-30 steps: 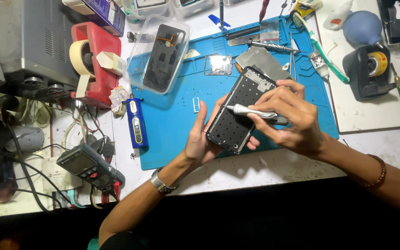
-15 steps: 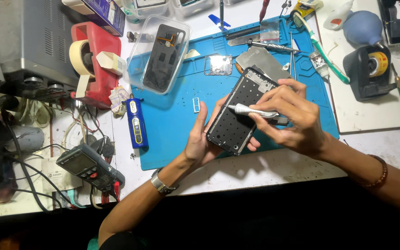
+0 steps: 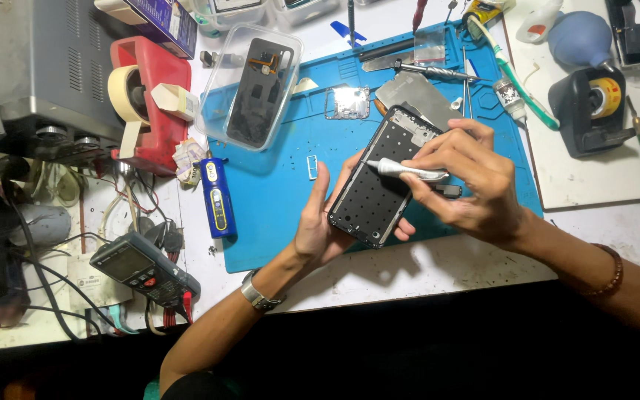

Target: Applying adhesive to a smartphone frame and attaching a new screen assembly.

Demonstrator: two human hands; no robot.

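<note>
**Bench record: opened phone frame, tool tip on frame**

Far left, 9 o'clock: grey instrument box (image 3: pixel 31 74). Below, 8 o'clock: multimeter (image 3: pixel 142 268). Red tape dispenser (image 3: pixel 150 100) with cream roll at 10 o'clock. Blue pen-shaped device (image 3: pixel 218 200) beside the blue mat (image 3: pixel 275 185). Clear plastic tray (image 3: pixel 250 85) at 11 o'clock holds a dark phone back. Centre: left hand (image 3: pixel 320 226) clamped on the black phone frame (image 3: pixel 383 174), tilted over the mat. Right hand (image 3: pixel 468 181) closed on a white pen-like tool (image 3: pixel 409 170), tip touching the frame. 2 o'clock: black tape holder (image 3: pixel 590 104), yellow roll.
</note>
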